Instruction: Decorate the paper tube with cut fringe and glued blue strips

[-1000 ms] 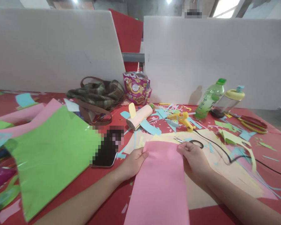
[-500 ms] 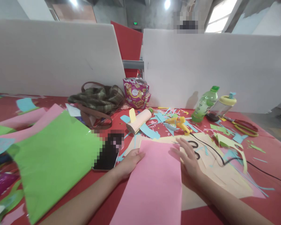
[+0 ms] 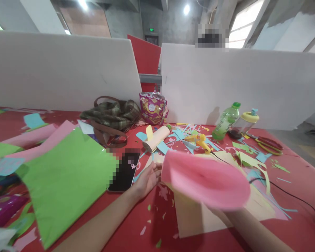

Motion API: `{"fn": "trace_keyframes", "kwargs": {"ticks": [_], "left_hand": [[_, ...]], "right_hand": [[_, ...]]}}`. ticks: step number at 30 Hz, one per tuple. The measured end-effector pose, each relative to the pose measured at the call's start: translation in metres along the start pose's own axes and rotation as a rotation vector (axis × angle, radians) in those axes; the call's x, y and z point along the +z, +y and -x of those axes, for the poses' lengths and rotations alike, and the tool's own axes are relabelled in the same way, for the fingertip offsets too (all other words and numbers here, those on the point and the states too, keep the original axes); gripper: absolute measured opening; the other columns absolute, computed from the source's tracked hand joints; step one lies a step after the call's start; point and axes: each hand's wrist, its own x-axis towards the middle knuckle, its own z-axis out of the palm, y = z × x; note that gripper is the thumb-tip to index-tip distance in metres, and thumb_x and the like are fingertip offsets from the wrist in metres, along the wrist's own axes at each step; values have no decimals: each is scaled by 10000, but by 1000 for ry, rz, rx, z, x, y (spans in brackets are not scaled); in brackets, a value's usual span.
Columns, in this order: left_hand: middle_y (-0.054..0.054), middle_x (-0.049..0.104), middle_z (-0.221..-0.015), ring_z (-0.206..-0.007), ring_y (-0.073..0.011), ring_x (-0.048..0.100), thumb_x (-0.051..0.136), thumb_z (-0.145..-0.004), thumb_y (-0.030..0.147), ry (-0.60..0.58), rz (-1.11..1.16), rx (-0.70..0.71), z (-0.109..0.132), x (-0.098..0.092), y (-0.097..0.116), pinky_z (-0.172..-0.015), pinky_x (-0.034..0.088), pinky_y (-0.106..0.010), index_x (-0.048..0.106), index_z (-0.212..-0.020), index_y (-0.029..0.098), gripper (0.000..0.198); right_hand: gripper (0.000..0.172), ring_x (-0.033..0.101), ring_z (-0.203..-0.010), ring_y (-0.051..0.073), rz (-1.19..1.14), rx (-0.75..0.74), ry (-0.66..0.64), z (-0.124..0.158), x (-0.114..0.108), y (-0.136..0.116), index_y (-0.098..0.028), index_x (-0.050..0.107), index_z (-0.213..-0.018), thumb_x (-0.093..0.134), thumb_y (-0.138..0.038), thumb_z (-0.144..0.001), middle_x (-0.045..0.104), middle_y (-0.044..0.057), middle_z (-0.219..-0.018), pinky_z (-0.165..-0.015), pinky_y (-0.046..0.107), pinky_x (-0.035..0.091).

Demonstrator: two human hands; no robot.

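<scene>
A pink sheet (image 3: 207, 178), bent into a curve and blurred by motion, is raised over the cream paper (image 3: 189, 217). My left hand (image 3: 148, 178) is at the sheet's left edge, its fingers curled; whether they pinch the edge is too small to tell. The sheet hides my right hand, and only the forearm comes out from beneath it. Left of my left hand lies a phone (image 3: 124, 171). Just beyond the sheet is a paper roll (image 3: 157, 137) with blue and yellow pieces on it, and a yellow glue gun (image 3: 199, 140).
A large green sheet (image 3: 70, 178) covers the left side. At the back stand a plaid bag (image 3: 112, 113), a snack bag (image 3: 153, 108), a green bottle (image 3: 225, 122) and a jar (image 3: 245, 124). Scissors (image 3: 267, 145) lie at the right, and a black cable (image 3: 280, 190) runs there.
The pink sheet has lifted off the table and swung to the right, curving over. My right hand has gone out of sight behind it. Scraps on the red table now show.
</scene>
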Motion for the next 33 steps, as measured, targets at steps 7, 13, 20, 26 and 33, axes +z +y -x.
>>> {"fn": "trace_keyframes", "kwargs": {"ticks": [7, 13, 20, 26, 33], "left_hand": [[-126, 547, -1087, -1067, -276, 442, 459, -700, 533, -154, 0, 165, 9, 8, -3, -905, 315, -394, 484, -1082, 137, 551], [-111, 478, -1182, -1066, -253, 450, 545, -725, 259, 61, -209, 177, 20, 15, -7, -881, 353, -387, 321, -1220, 189, 548], [-113, 477, -1179, -1064, -226, 448, 474, -769, 279, 90, -436, 215, 35, 24, -4, -884, 357, -351, 335, -1194, 151, 465], [-95, 523, -1131, -1112, -251, 395, 540, -705, 286, 199, -535, 205, 40, 22, -6, -913, 313, -339, 423, -1145, 155, 474], [-113, 543, -1097, -1121, -266, 377, 537, -694, 294, 202, -535, 126, 43, 14, -9, -893, 325, -344, 474, -1103, 132, 444]], "right_hand": [[258, 543, -413, 129, -327, 256, -240, 17, 11, 5, -75, 593, -694, 564, -331, -708, 576, 43, -507, -542, 401, 496], [269, 611, -562, 203, -148, 259, -382, 26, 16, -5, -76, 602, -769, 554, -330, -697, 628, 77, -640, -595, 369, 485], [294, 585, -845, 229, -19, 44, -161, 21, 19, -25, -148, 548, -936, 584, -248, -662, 636, 76, -923, -711, 328, 459], [144, 583, -613, 173, 51, 79, 15, 14, 20, -11, -156, 533, -705, 602, -260, -635, 602, 4, -618, -550, 257, 442], [220, 494, -484, 117, 36, 79, 59, 17, 21, -9, -156, 506, -603, 543, -357, -685, 502, -32, -495, -472, 221, 383]]}}
